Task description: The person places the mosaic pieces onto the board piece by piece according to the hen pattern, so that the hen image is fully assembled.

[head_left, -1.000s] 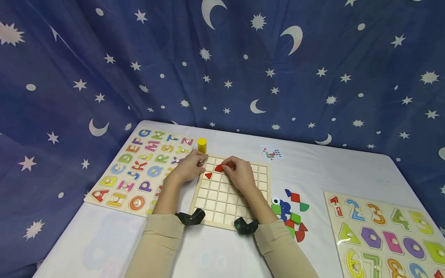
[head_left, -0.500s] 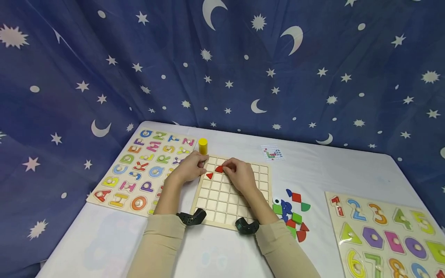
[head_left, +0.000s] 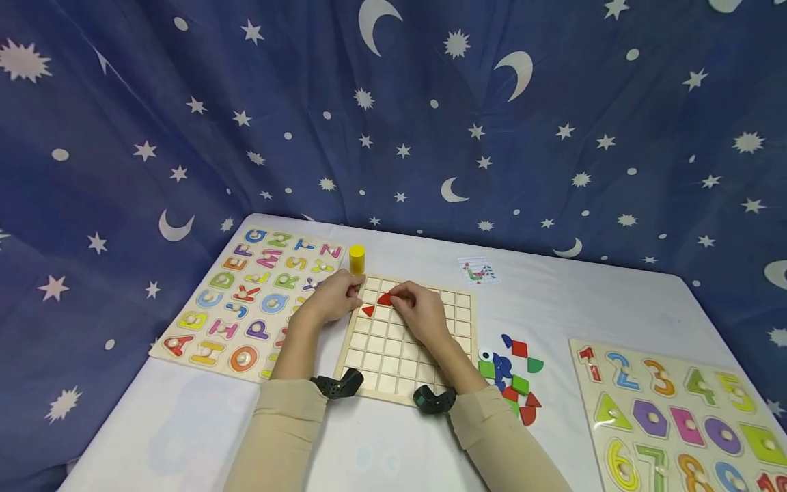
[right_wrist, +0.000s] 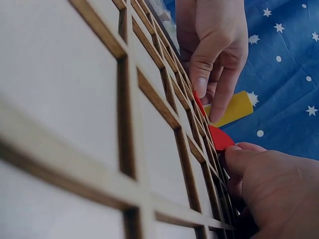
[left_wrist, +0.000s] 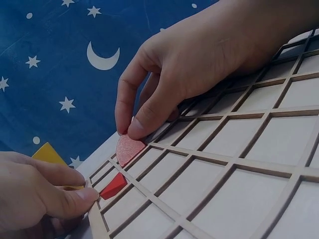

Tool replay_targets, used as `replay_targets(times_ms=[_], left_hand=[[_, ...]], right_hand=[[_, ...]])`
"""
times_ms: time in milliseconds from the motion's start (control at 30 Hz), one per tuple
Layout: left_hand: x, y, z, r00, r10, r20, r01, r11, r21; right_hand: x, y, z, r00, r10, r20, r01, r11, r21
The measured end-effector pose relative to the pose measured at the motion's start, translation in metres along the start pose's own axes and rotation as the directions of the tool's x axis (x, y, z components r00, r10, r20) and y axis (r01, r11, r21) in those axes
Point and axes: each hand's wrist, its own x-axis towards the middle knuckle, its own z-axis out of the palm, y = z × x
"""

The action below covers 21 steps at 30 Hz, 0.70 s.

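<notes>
A wooden grid board (head_left: 406,355) lies in the middle of the white table. My right hand (head_left: 398,295) pinches a red quarter-round piece (head_left: 385,298) between thumb and forefinger over a cell near the board's far left corner; the left wrist view shows the red quarter-round piece (left_wrist: 128,148) tilted, one edge raised. A red triangle (head_left: 368,311) sits in a cell just left of it. My left hand (head_left: 354,290) grips the board's left edge beside the triangle, fingers curled. In the right wrist view the left hand (right_wrist: 212,74) is beyond the red quarter-round piece (right_wrist: 220,138).
A yellow cylinder (head_left: 357,259) stands just behind the board's corner. An alphabet puzzle (head_left: 240,301) lies left, a number puzzle (head_left: 676,417) right. Several loose coloured pieces (head_left: 512,374) lie right of the board, and a small picture card (head_left: 479,271) lies behind it.
Both hands stay almost where they were. The right hand's fingers have shifted slightly on the red quarter-round piece, which stays over the same cell.
</notes>
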Motion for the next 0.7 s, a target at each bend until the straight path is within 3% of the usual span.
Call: replay_targets(times_ms=[333,500,700], left_hand=[[-0.001,0.002,0.001,1.0,-0.007,0.01,0.007,1.0,0.012],[-0.006,0.001,-0.003,0.999,0.0,0.041,-0.001,1.0,0.019],[-0.007,0.005,-0.005,0.997,-0.001,0.075,-0.002,0.999,0.035]], right_hand=[[-0.003,-0.001,-0.001,1.0,-0.026,-0.008,0.027,0.999,0.022],[-0.008,-0.004,0.001,1.0,-0.014,0.024,0.014,1.0,0.013],[-0.012,-0.006,-0.002,0.998,-0.054,0.018,0.054,0.999,0.0]])
